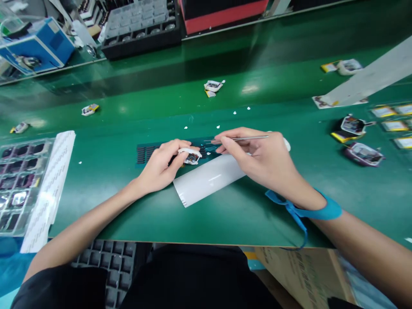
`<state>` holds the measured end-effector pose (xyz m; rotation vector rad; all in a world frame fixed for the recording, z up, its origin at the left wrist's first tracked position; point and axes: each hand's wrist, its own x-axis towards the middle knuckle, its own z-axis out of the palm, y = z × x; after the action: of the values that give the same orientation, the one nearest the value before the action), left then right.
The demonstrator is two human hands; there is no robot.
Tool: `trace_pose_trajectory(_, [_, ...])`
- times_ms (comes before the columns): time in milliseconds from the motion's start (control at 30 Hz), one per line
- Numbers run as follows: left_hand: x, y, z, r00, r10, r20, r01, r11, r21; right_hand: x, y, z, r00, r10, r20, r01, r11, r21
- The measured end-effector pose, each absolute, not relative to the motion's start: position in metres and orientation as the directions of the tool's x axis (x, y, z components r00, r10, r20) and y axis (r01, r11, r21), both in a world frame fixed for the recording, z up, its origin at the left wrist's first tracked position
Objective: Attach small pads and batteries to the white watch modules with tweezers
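My left hand [161,165] pinches a small white-framed part [192,157] on the green desk [128,201]; my right hand [257,156] grips metal tweezers [244,138], resting over a white sheet [206,180].

Electronics assembly line: green bench [225,223], component trays [19,184].

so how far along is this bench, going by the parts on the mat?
Looks done, probably: a few small white-framed parts lie at the right, though their state is unclear. In hand: the left hand pins one small part on the dark strip sheet, while the right hand holds tweezers over it. Left, seemingly: the tray at the left holds more parts, and loose ones lie further back.
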<state>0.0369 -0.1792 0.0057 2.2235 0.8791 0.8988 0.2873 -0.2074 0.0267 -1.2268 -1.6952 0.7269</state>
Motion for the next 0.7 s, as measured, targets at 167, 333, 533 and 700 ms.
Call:
trace_pose_trajectory(167, [0.04,-0.181,-0.01,0.684,0.634,0.361,0.374,-0.729,0.573,0.293,-0.196,0.018,-0.119,0.965,0.233,0.4,0.261,-0.879])
trace_pose_trajectory(333, [0.04,-0.182,-0.009,0.696,0.638,0.328,0.407,-0.728,0.552,0.296,-0.189,0.017,-0.14,0.97,0.199,0.368,0.238,-0.899])
trace_pose_trajectory(533, [0.041,-0.18,-0.011,0.688,0.648,0.327,0.412,-0.719,0.56,0.297,-0.19,0.013,-0.182,0.958,0.22,0.388,0.275,-0.88])
trace_pose_trajectory(700, [0.042,-0.181,-0.011,0.686,0.654,0.318,0.417,-0.712,0.565,0.297,-0.194,0.001,-0.394,0.715,0.577,0.572,0.682,-0.455])
